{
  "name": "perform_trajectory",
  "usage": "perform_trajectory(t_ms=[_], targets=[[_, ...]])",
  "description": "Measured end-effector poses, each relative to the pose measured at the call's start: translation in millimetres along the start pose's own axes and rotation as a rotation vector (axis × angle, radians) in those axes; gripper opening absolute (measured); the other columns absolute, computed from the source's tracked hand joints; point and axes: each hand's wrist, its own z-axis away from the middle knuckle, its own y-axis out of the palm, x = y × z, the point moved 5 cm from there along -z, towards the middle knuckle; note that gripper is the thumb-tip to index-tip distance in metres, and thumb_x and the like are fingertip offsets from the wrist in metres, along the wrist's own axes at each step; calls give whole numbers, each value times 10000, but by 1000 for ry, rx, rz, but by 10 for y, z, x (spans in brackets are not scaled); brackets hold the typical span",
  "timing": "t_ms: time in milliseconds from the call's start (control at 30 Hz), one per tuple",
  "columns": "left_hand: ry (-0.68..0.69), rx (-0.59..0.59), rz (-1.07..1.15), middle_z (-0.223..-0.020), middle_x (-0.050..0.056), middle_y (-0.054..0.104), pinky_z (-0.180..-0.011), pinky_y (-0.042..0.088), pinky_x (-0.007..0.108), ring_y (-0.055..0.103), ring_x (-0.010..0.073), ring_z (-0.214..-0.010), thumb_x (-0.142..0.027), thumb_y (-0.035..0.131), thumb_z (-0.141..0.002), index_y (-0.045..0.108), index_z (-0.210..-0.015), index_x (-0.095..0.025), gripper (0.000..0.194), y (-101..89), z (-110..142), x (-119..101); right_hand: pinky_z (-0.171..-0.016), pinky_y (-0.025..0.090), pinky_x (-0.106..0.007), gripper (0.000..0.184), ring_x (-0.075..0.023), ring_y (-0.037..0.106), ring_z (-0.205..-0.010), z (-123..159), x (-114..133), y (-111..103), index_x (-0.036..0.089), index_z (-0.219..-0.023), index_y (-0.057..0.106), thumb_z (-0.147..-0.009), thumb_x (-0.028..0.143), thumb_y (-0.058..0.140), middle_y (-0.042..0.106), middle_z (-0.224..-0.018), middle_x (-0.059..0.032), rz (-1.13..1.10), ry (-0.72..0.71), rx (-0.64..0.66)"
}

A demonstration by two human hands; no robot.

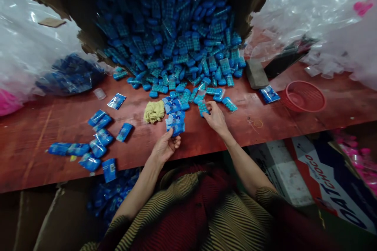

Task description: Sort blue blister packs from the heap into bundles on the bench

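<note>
My left hand [165,147] is closed on a small stack of blue plastic packets [175,119], held just above the red-brown table [44,125]. My right hand [215,117] reaches forward and pinches a teal-blue toy piece [202,108] at the near edge of a big heap of blue pieces [182,47]. That heap spills onto the table out of a torn cardboard box [88,41]. A crumpled yellow cloth [154,111] lies just left of the packets.
Several filled blue packets [97,141] lie scattered at the left. A red mesh basket [304,96] stands at the right, with a lone packet [269,94] beside it. Clear plastic bags [318,11] pile up on both sides. A printed carton [332,180] sits below the table.
</note>
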Motion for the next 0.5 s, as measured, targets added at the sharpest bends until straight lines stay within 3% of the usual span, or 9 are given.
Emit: perform_trajectory(t_ms=[133,233,333,400,500], targets=[[80,59,-58,-511,34,594,-374,363,176,539,108,-418,-331,665,-758,563,-707,-128,233,-9,-16,-12,-886,390,-462,403,-303,492,-1078,224,332,-90,176,-1207,517,-818,281,521,549,-1137,-148,53,-115,-117],[180,146,-172,-497,32,596,-371,363,183,528,105,-405,-426,750,-636,580,-666,-117,354,31,-10,-42,-810,450,-374,452,-213,573,-903,406,582,130,201,-1244,484,-816,330,550,600,-1016,-87,-285,-191,209],[250,137,-250,-493,24,600,-374,366,183,517,95,-394,-470,791,-541,585,-632,-116,420,37,6,-89,-635,450,-271,407,-128,553,-662,501,653,428,178,-1159,505,-769,279,567,588,-758,5,-600,-74,512],[242,128,-252,-495,21,599,-376,366,183,514,91,-396,-464,803,-520,584,-617,-116,422,27,12,-109,-571,413,-232,349,-100,509,-590,487,627,549,165,-1077,521,-740,243,562,540,-666,44,-693,-3,512],[186,166,-203,-523,24,606,-386,373,181,525,91,-426,-400,818,-523,589,-620,-109,383,12,4,-101,-534,388,-215,336,-86,479,-551,462,594,623,165,-1058,516,-730,228,551,516,-646,63,-697,27,413]])
